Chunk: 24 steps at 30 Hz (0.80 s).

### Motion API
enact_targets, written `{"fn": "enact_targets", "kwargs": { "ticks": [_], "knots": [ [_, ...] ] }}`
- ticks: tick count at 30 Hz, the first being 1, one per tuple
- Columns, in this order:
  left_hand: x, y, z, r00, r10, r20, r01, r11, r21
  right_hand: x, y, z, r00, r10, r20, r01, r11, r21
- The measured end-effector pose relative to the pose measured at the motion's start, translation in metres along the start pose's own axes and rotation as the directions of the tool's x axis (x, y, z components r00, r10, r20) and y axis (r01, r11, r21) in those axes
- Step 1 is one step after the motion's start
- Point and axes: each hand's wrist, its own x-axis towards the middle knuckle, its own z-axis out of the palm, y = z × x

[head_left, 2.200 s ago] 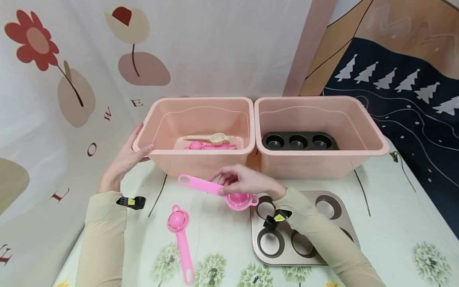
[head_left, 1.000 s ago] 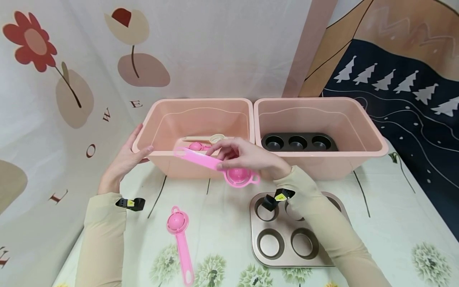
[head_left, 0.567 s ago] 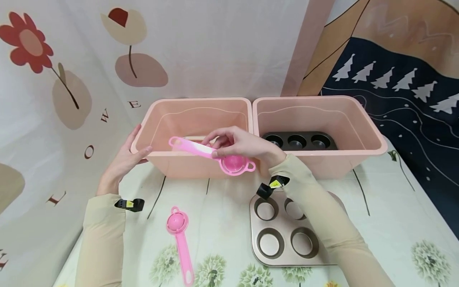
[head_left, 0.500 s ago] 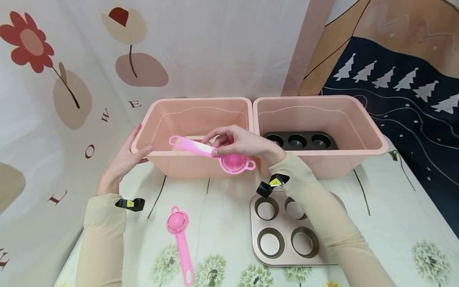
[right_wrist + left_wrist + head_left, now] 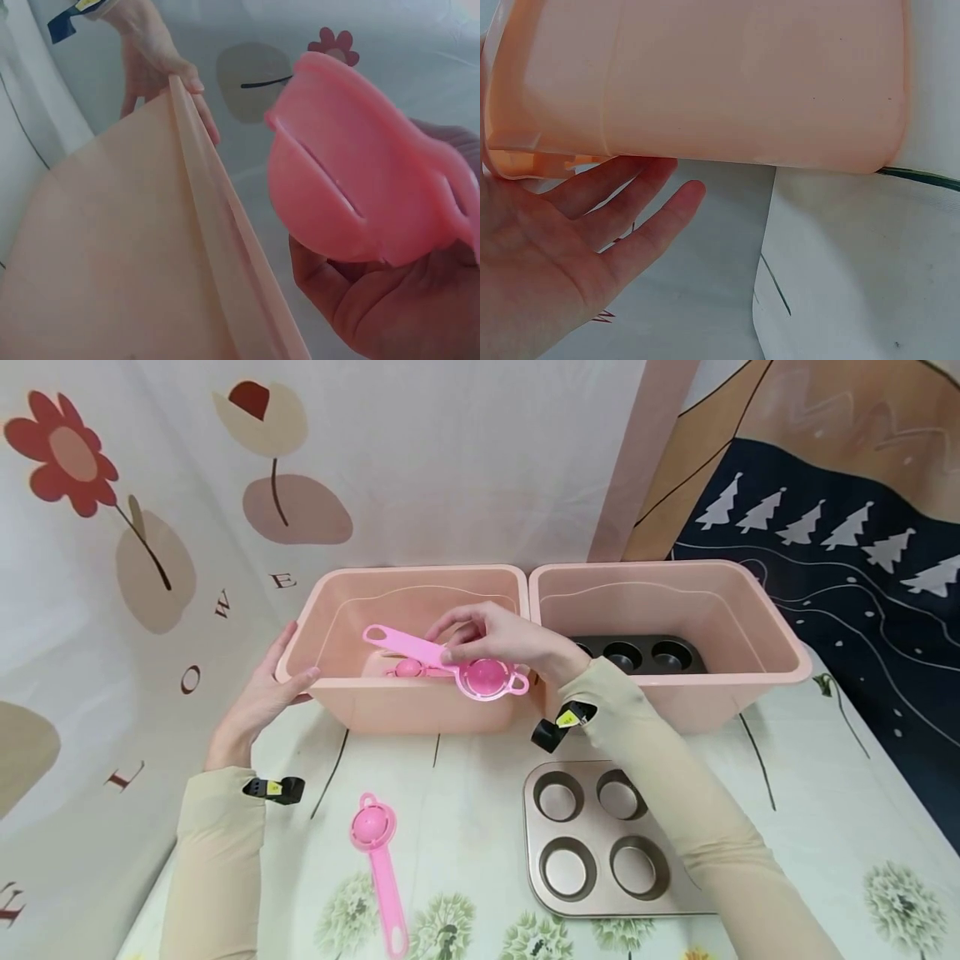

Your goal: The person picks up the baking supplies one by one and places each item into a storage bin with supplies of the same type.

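My right hand (image 5: 498, 639) pinches a pink egg separator (image 5: 485, 677) by its handle, above the front rim of the left pink bin (image 5: 405, 714). The separator's handle points left over the bin; its cup hangs nearer me. In the right wrist view the cup (image 5: 352, 165) shows close up. My left hand (image 5: 262, 693) grips the bin's left front corner, thumb over the rim and fingers outside. Inside that bin lies another pink egg separator (image 5: 408, 667), partly hidden by the held one. A third pink egg separator (image 5: 381, 868) lies on the tablecloth.
A second pink bin (image 5: 645, 706) stands against the left one and holds a black muffin pan (image 5: 622, 653). Nearer me, a bronze muffin pan (image 5: 600, 860) lies partly under my right forearm. A patterned cloth (image 5: 450, 460) hangs behind the bins.
My right hand has lifted the pink egg separator from above the tablecloth up and away from me to the left bin's front rim. My left hand stays on the bin.
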Motion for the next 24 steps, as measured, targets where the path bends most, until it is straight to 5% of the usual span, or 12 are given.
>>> {"fn": "enact_targets", "kwargs": {
  "ticks": [12, 24],
  "knots": [
    [0.000, 0.000, 0.000, 1.000, -0.022, -0.014, 0.022, 1.000, 0.008, 0.009, -0.004, -0.020, 0.999, 0.015, -0.037, -0.017, 0.999, -0.049],
    [0.000, -0.002, -0.001, 1.000, -0.025, -0.008, 0.025, 1.000, 0.002, 0.026, -0.003, -0.034, 0.983, 0.057, -0.174, -0.065, 0.997, -0.045]
  ]
}}
